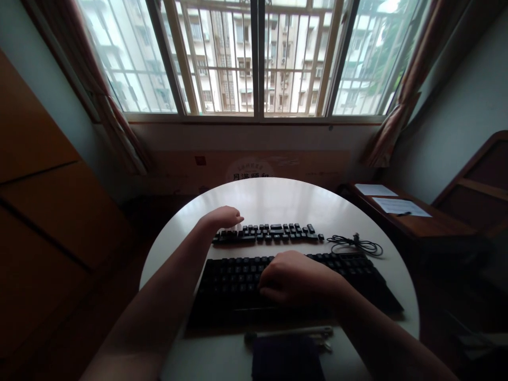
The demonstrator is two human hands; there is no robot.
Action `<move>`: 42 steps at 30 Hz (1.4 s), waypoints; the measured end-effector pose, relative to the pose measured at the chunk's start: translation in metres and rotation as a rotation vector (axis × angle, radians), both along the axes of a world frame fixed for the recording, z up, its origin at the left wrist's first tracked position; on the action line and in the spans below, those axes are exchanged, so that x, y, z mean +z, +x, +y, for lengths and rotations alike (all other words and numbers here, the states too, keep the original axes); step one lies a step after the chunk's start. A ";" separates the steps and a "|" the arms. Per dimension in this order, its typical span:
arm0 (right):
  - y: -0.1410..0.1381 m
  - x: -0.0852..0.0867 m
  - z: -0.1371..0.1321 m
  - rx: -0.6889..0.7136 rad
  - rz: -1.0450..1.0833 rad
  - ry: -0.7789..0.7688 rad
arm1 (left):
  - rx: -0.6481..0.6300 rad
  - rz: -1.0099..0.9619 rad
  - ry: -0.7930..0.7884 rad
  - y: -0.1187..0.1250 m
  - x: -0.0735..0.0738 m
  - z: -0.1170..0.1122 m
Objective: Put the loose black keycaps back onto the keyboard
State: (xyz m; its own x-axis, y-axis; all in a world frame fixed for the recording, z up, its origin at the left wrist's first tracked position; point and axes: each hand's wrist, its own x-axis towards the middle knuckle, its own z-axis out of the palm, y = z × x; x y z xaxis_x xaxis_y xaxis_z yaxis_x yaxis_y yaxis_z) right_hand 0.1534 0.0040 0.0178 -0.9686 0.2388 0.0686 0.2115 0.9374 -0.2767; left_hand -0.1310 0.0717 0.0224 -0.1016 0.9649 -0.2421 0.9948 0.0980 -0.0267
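A black keyboard [232, 275] lies across the white round table [273, 198]. My right hand [291, 275] is over its middle, fingers curled down towards the keys; what they grip, if anything, is hidden beneath the hand. Behind the keyboard, loose black keycaps [275, 232] stand in rows on the tabletop. At the left end of those rows is my left hand [224, 216], bent inward with its fingers drawn together. Its fingertips are mostly out of sight, and I cannot make out anything in them.
A coiled black cable [357, 244] lies right of the keycaps. Nearer me are a slim tool [293, 332] and a dark cloth-like item [286, 360]. A wooden side table [432, 222] at the right holds paper sheets [400, 206] and a pen [404, 214]. A barred window is ahead.
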 end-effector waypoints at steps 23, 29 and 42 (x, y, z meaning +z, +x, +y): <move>-0.010 -0.018 0.016 -0.212 0.317 -0.037 | 0.070 -0.027 0.156 0.001 -0.017 -0.007; -0.009 -0.016 0.016 -0.205 0.324 -0.052 | 0.068 -0.021 0.155 0.001 -0.017 -0.007; -0.007 -0.016 0.017 -0.205 0.341 -0.052 | -0.046 -0.234 0.162 -0.003 -0.015 -0.011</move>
State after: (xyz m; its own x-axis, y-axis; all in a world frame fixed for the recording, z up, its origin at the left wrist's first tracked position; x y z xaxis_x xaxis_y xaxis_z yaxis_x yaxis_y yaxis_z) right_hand 0.1465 0.0207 0.0022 -0.8242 0.4367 0.3605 0.2811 0.8681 -0.4091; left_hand -0.1336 0.0605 0.0078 -0.0160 0.9953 -0.0960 0.9756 0.0366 0.2165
